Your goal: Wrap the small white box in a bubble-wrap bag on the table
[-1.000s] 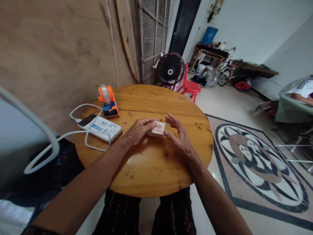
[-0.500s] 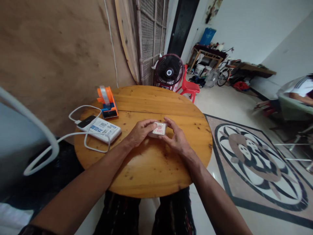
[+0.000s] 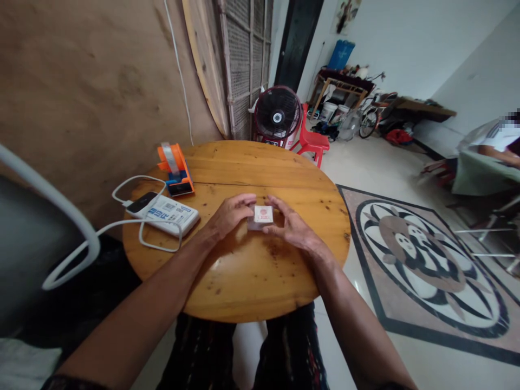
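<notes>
A small whitish deck-like block (image 3: pixel 264 214) with a red print on top, perhaps playing cards, sits in front of me in what looks like a clear case. Its edges blur, so I cannot tell if it rests on the round wooden table (image 3: pixel 244 281). My left hand (image 3: pixel 232 215) closes on its left end, thumb and fingers against the side. From the right, my right hand (image 3: pixel 294 225) curls about it, thumb at the near corner and fingers at the far one.
On the table's left lie a white printed box (image 3: pixel 173 214), a phone (image 3: pixel 142 202) on it and a looping white cable (image 3: pixel 122 221). An orange tape dispenser (image 3: pixel 174 168) stands behind. Beyond the table are a fan (image 3: pixel 278 114) and a red chair (image 3: pixel 312 138). Someone sits far right.
My left thumb has slid off the top of the block to its left side, uncovering the red print. The block now lies squarer to me. The view has shifted slightly.
</notes>
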